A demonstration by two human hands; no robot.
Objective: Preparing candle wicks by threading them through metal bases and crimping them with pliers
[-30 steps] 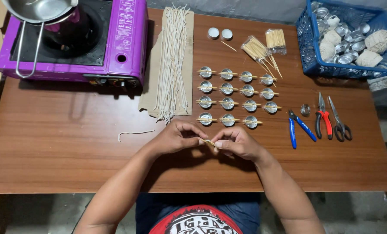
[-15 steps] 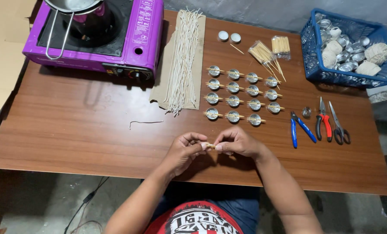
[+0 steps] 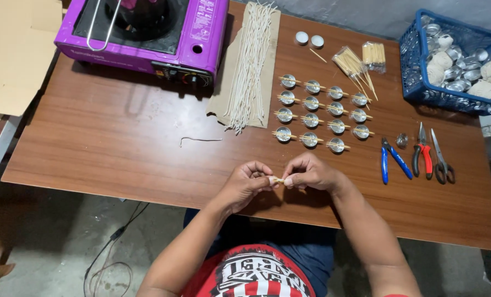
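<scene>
1. Between both sets of my fingertips sits a small wooden stick [image 3: 279, 180], its long axis running left to right.
2. My left hand [image 3: 249, 183] pinches one end, narrow grip; my right hand [image 3: 310, 174] pinches the other.
3. Beyond the fingers, farther from me, lie rows of small metal cups [image 3: 322, 114], nearer the right hand.

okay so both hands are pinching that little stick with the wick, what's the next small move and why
Probably carry the small stick, pinched between the left hand and right hand, to the one loose metal cup beside the blue pliers. The fifteen cups in the grid each already carry a stick across the rim; the bottom row stops one short.
</scene>
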